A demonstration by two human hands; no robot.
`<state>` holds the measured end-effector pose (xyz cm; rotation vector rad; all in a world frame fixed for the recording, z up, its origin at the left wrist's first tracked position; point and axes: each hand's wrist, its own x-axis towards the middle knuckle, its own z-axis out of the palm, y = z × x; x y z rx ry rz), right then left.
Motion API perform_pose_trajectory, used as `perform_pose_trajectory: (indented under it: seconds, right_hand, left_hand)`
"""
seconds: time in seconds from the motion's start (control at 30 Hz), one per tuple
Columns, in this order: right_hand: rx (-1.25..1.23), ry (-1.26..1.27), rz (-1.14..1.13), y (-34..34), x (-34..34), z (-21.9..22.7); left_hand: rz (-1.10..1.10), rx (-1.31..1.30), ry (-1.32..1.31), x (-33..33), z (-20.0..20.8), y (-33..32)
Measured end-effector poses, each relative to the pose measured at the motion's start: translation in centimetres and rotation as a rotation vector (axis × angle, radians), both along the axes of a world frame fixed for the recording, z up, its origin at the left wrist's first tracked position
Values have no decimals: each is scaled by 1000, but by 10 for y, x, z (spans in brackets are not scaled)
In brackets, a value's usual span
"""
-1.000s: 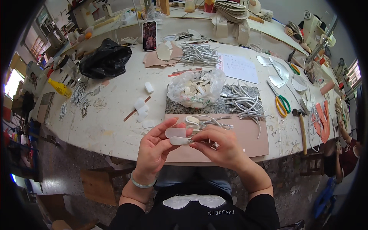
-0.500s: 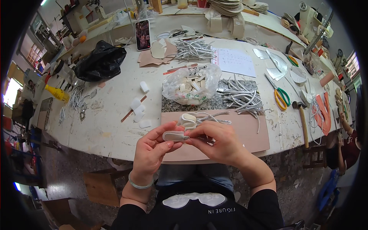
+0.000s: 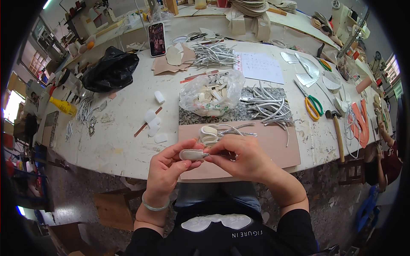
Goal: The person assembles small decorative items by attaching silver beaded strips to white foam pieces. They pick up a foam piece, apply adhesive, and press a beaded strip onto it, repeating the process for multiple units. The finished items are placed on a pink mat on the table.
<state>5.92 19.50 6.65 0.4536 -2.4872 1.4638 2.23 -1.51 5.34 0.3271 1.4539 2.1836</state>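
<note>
A white, round-ended padded tab lies between my two hands above the near edge of the bench. My left hand is closed on its rounded end, thumb below and fingers behind. With thumb and forefinger, my right hand pinches the tab's narrow end, where a bit of silver cord shows; the rest of that cord is hidden by the hand. Just beyond my fingers, similar white tabs with silver cords rest on a pinkish board.
Behind the board, a clear plastic bag of white pieces and a bundle of silver cords sit on a granite slab. Scissors and a hammer lie right. Loose white tabs and a black bag lie left.
My hands and the white tab have shifted very slightly, and the tab's face has tilted a little. Both hands keep their hold.
</note>
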Motion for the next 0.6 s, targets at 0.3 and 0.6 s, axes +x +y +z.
perform_pose_trajectory:
  seconds: [0.3, 0.6]
  right_hand:
    - [18, 36, 10, -2, -1, -2]
    - [53, 37, 30, -1, -1, -10]
  left_hand:
    - [48, -51, 47, 2, -7, 4]
    - [156, -57, 86, 8, -16, 11]
